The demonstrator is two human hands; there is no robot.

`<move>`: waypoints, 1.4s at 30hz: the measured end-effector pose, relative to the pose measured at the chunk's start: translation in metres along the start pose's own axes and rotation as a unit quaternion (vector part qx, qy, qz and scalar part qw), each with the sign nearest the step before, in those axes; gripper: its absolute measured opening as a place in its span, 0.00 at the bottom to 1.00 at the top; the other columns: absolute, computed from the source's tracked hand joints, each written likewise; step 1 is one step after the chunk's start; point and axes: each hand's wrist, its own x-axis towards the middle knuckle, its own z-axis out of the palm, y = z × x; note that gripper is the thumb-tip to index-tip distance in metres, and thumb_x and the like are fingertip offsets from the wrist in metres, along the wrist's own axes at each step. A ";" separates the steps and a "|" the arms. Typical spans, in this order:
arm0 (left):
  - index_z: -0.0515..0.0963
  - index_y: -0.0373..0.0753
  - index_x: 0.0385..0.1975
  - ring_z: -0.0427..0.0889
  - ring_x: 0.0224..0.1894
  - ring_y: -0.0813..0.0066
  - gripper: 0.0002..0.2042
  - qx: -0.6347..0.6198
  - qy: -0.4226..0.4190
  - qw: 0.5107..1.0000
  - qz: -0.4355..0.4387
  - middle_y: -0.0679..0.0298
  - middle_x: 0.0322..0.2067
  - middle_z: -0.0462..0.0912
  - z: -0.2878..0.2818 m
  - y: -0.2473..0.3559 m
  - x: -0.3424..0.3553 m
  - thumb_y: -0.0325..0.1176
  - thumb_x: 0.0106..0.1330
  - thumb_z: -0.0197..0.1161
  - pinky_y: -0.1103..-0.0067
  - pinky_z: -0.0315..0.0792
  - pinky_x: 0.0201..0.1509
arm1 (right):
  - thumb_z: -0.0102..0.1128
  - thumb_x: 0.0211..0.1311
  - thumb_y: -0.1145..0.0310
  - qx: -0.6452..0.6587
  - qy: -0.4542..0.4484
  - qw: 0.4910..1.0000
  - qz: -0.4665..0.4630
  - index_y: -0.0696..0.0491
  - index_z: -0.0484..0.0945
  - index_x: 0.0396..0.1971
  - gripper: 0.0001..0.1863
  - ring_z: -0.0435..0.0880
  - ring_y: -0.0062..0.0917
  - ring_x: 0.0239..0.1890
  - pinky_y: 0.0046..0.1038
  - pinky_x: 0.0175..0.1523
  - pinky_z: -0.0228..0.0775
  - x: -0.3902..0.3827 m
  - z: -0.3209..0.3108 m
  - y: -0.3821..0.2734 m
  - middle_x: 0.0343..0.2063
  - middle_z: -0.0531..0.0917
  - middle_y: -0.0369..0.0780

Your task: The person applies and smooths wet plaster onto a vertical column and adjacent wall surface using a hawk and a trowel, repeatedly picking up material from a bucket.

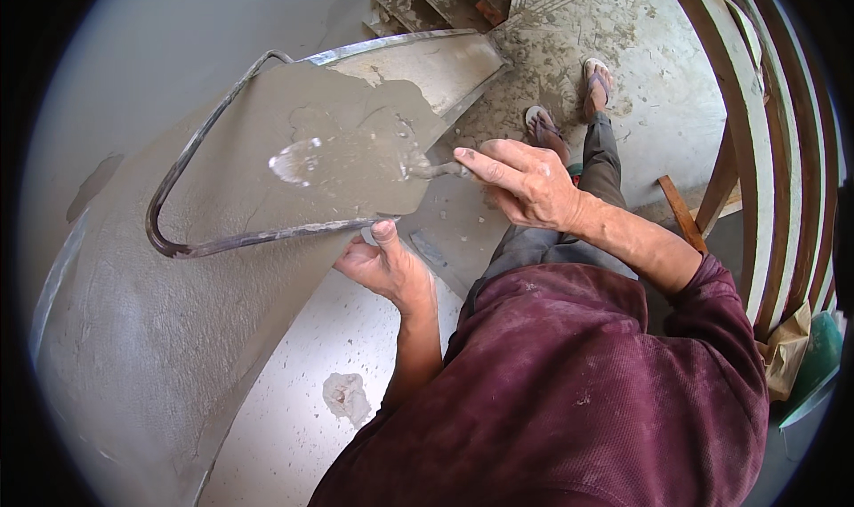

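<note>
A wide layer of wet grey mortar lies on a flat board, whose surface is hidden under it. A bent dark metal rod runs along the board's left side and near edge. My left hand is closed at the board's near edge, beside the rod's end, with the thumb on top and the fingers partly hidden. My right hand is closed round the handle of a trowel, index finger stretched along it. The trowel's blade is coated in mortar and rests on the layer, its outline hard to make out.
A smooth grey plastered surface curves along the left, bordering a white speckled panel. Brick-edged steps show at the top. Curved wooden rails rise at the right, near a wooden offcut. Mortar spatters the floor.
</note>
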 end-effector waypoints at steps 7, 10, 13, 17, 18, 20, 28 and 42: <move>0.54 0.24 0.60 0.68 0.56 0.68 0.49 0.039 0.003 0.999 0.017 0.52 0.50 0.66 0.003 0.005 0.003 0.63 0.56 0.68 0.69 0.59 0.64 | 0.58 0.51 0.80 -0.051 -0.028 0.992 0.111 0.51 0.67 0.63 0.35 0.79 0.35 0.34 0.32 0.37 0.75 -0.029 0.018 0.048 0.31 0.73 0.40; 0.54 0.23 0.59 0.66 0.59 0.65 0.49 0.077 0.003 0.997 0.014 0.50 0.52 0.65 0.002 0.007 0.001 0.65 0.59 0.64 0.68 0.58 0.66 | 0.57 0.52 0.79 -0.050 -0.033 0.986 0.154 0.51 0.66 0.63 0.34 0.79 0.38 0.35 0.35 0.37 0.76 -0.039 0.032 0.067 0.33 0.74 0.41; 0.55 0.22 0.59 0.65 0.61 0.62 0.48 0.094 0.004 0.994 0.047 0.48 0.54 0.63 0.005 0.004 0.002 0.66 0.61 0.61 0.67 0.57 0.67 | 0.56 0.51 0.79 -0.028 -0.045 0.977 0.206 0.52 0.66 0.62 0.33 0.79 0.43 0.37 0.38 0.39 0.75 -0.053 0.041 0.075 0.36 0.75 0.44; 0.54 0.22 0.59 0.64 0.62 0.62 0.47 0.091 -0.006 0.994 0.064 0.46 0.56 0.62 0.003 0.004 0.005 0.65 0.62 0.60 0.66 0.57 0.68 | 0.54 0.50 0.80 0.035 -0.045 0.967 0.250 0.54 0.66 0.61 0.33 0.79 0.47 0.38 0.40 0.42 0.73 -0.097 0.027 0.051 0.36 0.75 0.48; 0.54 0.22 0.59 0.64 0.62 0.62 0.47 0.088 -0.005 0.994 0.063 0.45 0.56 0.62 0.004 0.002 0.004 0.65 0.62 0.60 0.66 0.57 0.68 | 0.53 0.51 0.79 0.034 -0.086 0.954 0.284 0.54 0.67 0.61 0.32 0.79 0.47 0.39 0.40 0.44 0.74 -0.110 0.012 0.044 0.38 0.76 0.49; 0.54 0.22 0.59 0.66 0.61 0.62 0.47 0.070 -0.010 0.996 0.054 0.45 0.56 0.63 0.004 0.004 0.003 0.65 0.62 0.60 0.68 0.59 0.67 | 0.53 0.51 0.79 0.031 -0.112 0.945 0.307 0.55 0.67 0.61 0.32 0.80 0.48 0.40 0.40 0.47 0.74 -0.119 -0.014 0.040 0.40 0.77 0.50; 0.52 0.21 0.60 0.69 0.58 0.65 0.47 0.036 -0.008 0.997 0.070 0.45 0.57 0.65 0.002 0.001 0.005 0.61 0.62 0.64 0.70 0.62 0.65 | 0.57 0.53 0.75 0.038 0.007 0.970 0.240 0.57 0.65 0.62 0.31 0.79 0.50 0.45 0.42 0.50 0.73 -0.048 0.052 0.064 0.44 0.77 0.54; 0.42 0.25 0.66 0.58 0.68 0.58 0.46 -0.022 -0.045 0.995 0.089 0.41 0.65 0.54 0.001 -0.007 0.008 0.51 0.66 0.65 0.64 0.53 0.72 | 0.54 0.48 0.73 0.555 -0.024 0.656 0.512 0.54 0.67 0.60 0.33 0.76 0.23 0.21 0.26 0.24 0.72 -0.110 -0.022 0.008 0.28 0.76 0.39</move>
